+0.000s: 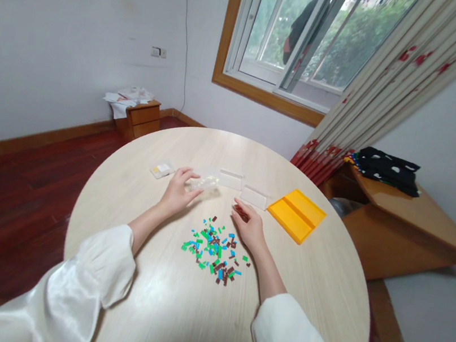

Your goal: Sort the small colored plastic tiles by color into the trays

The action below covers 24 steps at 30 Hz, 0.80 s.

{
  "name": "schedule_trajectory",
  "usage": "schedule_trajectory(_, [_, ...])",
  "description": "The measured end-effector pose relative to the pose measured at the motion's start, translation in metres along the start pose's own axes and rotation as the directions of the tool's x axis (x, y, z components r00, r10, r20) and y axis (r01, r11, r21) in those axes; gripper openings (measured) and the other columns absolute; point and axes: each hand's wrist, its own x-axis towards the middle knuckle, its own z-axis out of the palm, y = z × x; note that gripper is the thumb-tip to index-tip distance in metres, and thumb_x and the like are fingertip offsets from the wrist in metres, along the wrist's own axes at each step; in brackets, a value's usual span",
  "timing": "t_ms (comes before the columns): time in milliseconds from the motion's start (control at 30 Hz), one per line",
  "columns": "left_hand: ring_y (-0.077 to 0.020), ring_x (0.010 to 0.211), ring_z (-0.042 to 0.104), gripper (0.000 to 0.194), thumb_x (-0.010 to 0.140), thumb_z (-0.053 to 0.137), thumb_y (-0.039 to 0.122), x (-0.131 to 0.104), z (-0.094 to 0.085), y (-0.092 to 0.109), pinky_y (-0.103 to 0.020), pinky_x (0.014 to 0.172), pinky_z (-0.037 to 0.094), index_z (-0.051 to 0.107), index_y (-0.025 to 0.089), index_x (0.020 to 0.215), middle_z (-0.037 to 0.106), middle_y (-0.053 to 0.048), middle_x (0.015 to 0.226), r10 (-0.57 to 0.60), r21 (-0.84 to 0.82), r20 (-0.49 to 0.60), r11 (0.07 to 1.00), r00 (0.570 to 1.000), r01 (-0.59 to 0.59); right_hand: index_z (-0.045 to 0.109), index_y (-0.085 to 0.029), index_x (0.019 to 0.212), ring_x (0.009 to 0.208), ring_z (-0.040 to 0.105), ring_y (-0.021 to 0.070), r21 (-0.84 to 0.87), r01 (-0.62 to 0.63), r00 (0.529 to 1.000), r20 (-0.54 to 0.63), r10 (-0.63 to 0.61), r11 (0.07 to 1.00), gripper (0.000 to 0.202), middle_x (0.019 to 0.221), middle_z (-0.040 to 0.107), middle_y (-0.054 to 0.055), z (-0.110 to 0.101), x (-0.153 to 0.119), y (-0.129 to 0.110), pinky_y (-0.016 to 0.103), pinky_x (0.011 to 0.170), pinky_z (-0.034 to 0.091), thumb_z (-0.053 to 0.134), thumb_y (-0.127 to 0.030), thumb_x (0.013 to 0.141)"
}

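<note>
Brown plastic pieces [240, 212] sit in our right hand [250, 228], fingers curled; a slack grip could spill them onto the green, blue and brown plastic heap [216, 249]. Our left hand [178, 193], thumb and fingers parted, is at a crinkled clear plastic bag [209, 183], contents indistinct; a flat clear packet [162, 169] shows something yellow.

Your sleeves [109, 259] are shining like satin cloth, your table [171, 322] is showing smooth wood grain, bricks [214, 242] and, at right, the tray [285, 214] are looking plastic, and the left floor [39, 171] is gleaming like glossy wood
</note>
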Motion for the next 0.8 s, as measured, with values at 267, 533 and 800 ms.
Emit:
schedule_trajectory(267, [-0.0219, 0.107, 0.051, 0.028, 0.064, 0.071, 0.024, 0.017, -0.033, -0.027, -0.037, 0.098, 0.038, 0.061, 0.018, 0.090, 0.052, -0.006, 0.106, -0.129, 0.098, -0.313, 0.981, 0.941, 0.167, 0.067, -0.021, 0.107, 0.084, 0.060, 0.0172, -0.059, 0.034, 0.999, 0.034, -0.032, 0.998, 0.032, 0.092, 0.065, 0.007, -0.001, 0.000, -0.003, 0.034, 0.079, 0.049, 0.057, -0.024, 0.077])
schedule_trajectory(533, [-0.0223, 0.102, 0.051, 0.026, 0.064, 0.070, 0.026, 0.022, -0.051, -0.048, -0.037, 0.097, 0.038, 0.059, 0.017, 0.086, 0.052, -0.006, 0.100, -0.191, 0.148, -0.401, 0.952, 0.896, 0.270, 0.068, -0.021, 0.104, 0.086, 0.060, 0.0186, -0.094, 0.047, 0.997, 0.058, -0.042, 0.994, 0.028, 0.091, 0.065, 0.007, -0.001, -0.001, -0.003, 0.034, 0.078, 0.049, 0.056, -0.024, 0.078])
schedule_trajectory(800, [-0.0243, 0.099, 0.053, 0.025, 0.061, 0.070, 0.027, 0.023, -0.056, -0.055, -0.038, 0.093, 0.041, 0.058, 0.018, 0.081, 0.053, -0.005, 0.092, -0.318, 0.172, -0.346, 0.903, 0.883, 0.393, 0.069, -0.020, 0.101, 0.089, 0.060, 0.0193, -0.106, 0.049, 0.997, 0.064, -0.042, 0.993, 0.026, 0.095, 0.065, 0.008, 0.000, -0.001, -0.005, 0.035, 0.079, 0.049, 0.055, -0.025, 0.079])
